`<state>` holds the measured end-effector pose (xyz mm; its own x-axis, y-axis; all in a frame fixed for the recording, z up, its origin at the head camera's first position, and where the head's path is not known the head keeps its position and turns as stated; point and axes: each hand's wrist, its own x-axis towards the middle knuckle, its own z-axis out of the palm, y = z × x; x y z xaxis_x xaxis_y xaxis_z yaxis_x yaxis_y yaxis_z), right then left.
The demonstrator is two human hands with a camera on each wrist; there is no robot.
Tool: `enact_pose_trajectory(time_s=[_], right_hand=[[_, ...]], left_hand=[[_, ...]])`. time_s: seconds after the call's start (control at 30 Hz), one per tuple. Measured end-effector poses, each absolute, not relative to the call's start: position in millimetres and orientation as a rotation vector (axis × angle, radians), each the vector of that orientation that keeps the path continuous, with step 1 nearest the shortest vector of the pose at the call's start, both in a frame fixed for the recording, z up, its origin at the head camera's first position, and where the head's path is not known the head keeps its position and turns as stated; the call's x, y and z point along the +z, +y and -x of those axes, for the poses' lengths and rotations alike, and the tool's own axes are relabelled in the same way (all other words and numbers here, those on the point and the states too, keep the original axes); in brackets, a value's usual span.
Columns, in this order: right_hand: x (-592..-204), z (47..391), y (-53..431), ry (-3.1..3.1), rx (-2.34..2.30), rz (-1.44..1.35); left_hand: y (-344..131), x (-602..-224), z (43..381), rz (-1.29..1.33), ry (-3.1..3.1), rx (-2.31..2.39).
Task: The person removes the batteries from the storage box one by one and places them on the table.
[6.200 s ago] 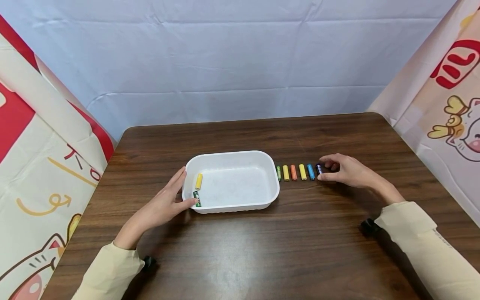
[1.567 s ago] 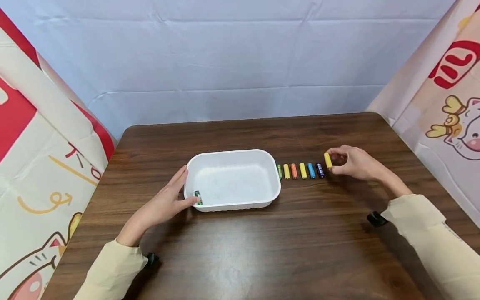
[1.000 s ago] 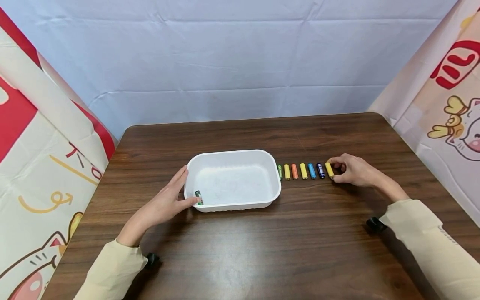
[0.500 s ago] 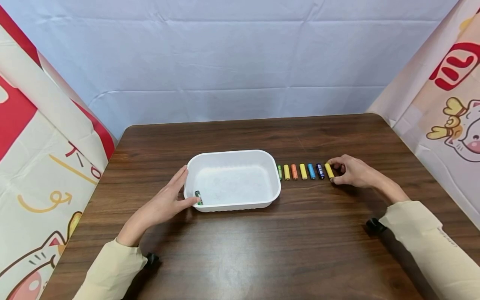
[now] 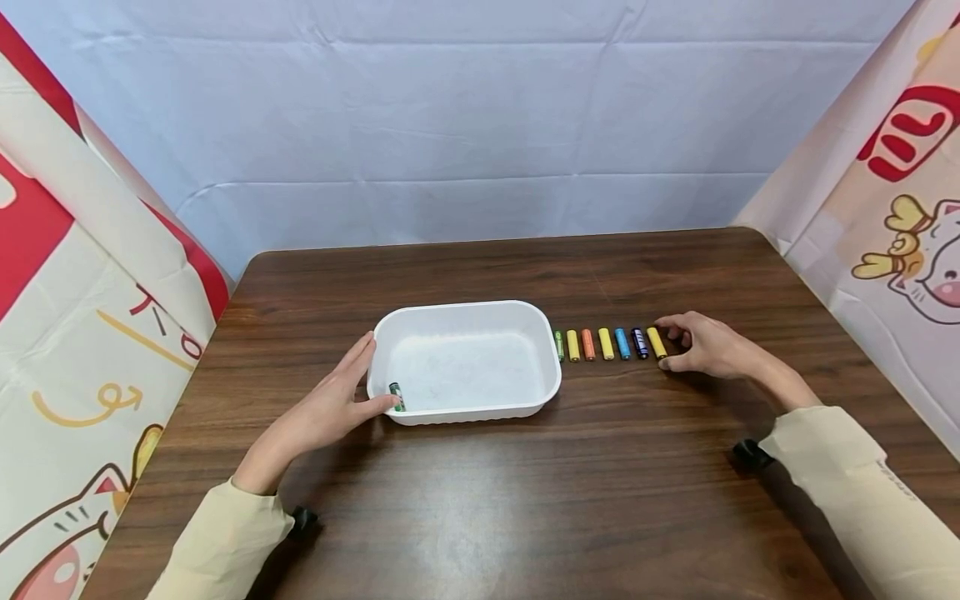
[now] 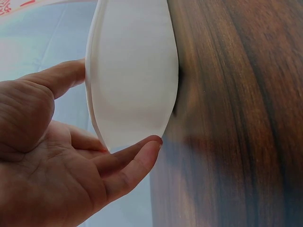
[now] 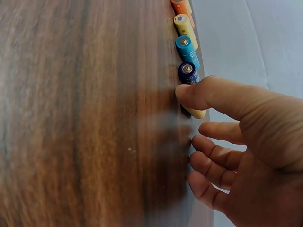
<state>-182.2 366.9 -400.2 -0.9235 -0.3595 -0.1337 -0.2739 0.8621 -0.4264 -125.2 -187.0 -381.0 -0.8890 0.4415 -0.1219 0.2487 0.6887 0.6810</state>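
Observation:
My left hand (image 5: 330, 402) holds the left end of a white plastic tray (image 5: 461, 413), thumb over the near rim and fingers along the outer wall. Inside the tray's near left corner lies a green battery (image 5: 397, 397), partly behind the thumb. To the right of the tray, several batteries lie side by side in a row, with a yellow battery (image 5: 656, 342) at the right end beside a dark blue battery (image 5: 639, 342). My right hand (image 5: 708, 346) is around that yellow battery, thumb by its near end. In the right wrist view the thumb hides part of it, and the fingers are spread loosely.
Leftward from the dark blue one, the row has a light blue battery (image 5: 622, 343), a yellow, an orange battery (image 5: 588, 344), another yellow and a green one close to the tray's wall. All stand on a brown wooden table (image 5: 480, 508), with a pale cloth (image 5: 480, 125) behind.
The yellow battery that lay in the tray has been carried to the row's right end and set down, shifting slightly left. My right fingers have loosened from it; my left hand stays on the tray.

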Motion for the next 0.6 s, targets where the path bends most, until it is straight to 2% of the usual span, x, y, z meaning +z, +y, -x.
enact_pose_trajectory(time_s=[0.3,0.6], right_hand=[[-387,173,349,2.895,-0.716,0.523],[-361,175,267,2.994,-0.951,0.862]], left_hand=[[-186,-382,126,-0.549,2.630,1.001],[-186,-381,125,-0.551,2.630,1.001]])
